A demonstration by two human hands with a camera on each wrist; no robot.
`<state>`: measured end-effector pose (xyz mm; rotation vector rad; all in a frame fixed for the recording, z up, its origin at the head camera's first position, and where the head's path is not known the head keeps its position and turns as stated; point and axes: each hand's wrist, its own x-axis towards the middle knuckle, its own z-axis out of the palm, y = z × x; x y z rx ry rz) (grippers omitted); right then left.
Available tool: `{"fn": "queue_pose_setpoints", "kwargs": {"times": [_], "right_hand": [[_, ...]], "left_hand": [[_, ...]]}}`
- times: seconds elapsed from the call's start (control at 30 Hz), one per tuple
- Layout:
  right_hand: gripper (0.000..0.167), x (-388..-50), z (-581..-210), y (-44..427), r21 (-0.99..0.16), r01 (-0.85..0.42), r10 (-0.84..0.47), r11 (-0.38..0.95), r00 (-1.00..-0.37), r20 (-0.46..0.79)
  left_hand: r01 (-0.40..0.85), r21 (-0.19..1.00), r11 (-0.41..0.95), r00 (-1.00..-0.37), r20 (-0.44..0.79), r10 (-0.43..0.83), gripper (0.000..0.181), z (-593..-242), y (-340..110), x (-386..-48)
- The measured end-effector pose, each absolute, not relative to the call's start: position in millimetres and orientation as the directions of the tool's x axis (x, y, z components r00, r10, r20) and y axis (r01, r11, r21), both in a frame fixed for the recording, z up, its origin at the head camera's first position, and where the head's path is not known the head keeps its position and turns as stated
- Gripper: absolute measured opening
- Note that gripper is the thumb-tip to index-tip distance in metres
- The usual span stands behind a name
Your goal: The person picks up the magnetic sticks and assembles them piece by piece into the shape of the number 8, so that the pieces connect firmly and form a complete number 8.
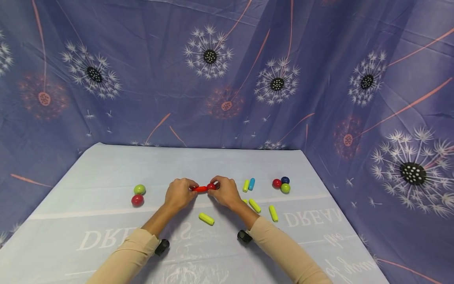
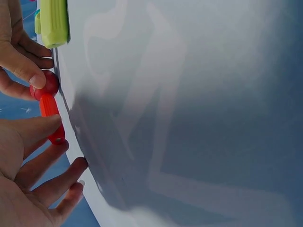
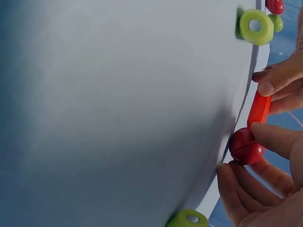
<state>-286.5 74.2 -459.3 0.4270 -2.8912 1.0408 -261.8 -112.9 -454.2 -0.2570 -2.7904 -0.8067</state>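
A red ridged stick (image 1: 200,189) is pinched by my left hand (image 1: 179,194) between thumb and fingers. My right hand (image 1: 226,194) pinches a red ball (image 1: 211,186), which meets the stick's right end. In the left wrist view the stick (image 2: 50,109) lines up with the ball (image 2: 49,84), and the far end of the stick shows a small hole. From the right wrist, the ball (image 3: 246,145) shows a seam around its middle and touches the stick (image 3: 259,109); whether the stick sits inside the ball cannot be told.
A yellow-green stick (image 1: 206,219) lies between the forearms. Right of the hands are several more, including one (image 1: 273,213), and a blue stick (image 1: 251,184). A red (image 1: 277,183), a blue (image 1: 285,180) and a green ball (image 1: 285,188) cluster farther right. Green (image 1: 140,189) and red balls (image 1: 137,200) lie left.
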Motion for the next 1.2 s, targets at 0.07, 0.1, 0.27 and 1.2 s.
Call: {"fn": "queue_pose_setpoints", "kwargs": {"times": [0.07,0.1,0.27,1.2], "right_hand": [[0.028,-286.5,-459.5,74.3,-0.62,-0.27,-0.243,0.737,-0.961,0.13],[0.028,-286.6,-459.6,74.4,-0.619,-0.269,-0.241,0.738,-0.962,0.129],[0.028,-286.1,-460.3,74.0,-0.619,-0.277,-0.244,0.735,-0.96,0.14],[0.031,-285.0,-459.9,72.7,-0.608,-0.246,-0.234,0.755,-0.967,0.1]], "left_hand": [[0.229,0.503,0.834,-0.959,0.266,0.103,0.02,-454.5,-112.8,-261.4],[0.231,0.5,0.835,-0.958,0.269,0.104,0.021,-454.6,-112.9,-261.3],[0.242,0.485,0.84,-0.954,0.277,0.115,0.028,-451.9,-118.7,-258.0],[0.071,0.479,0.875,-0.984,0.179,-0.019,0.047,-401.4,-267.9,-234.6]]}}
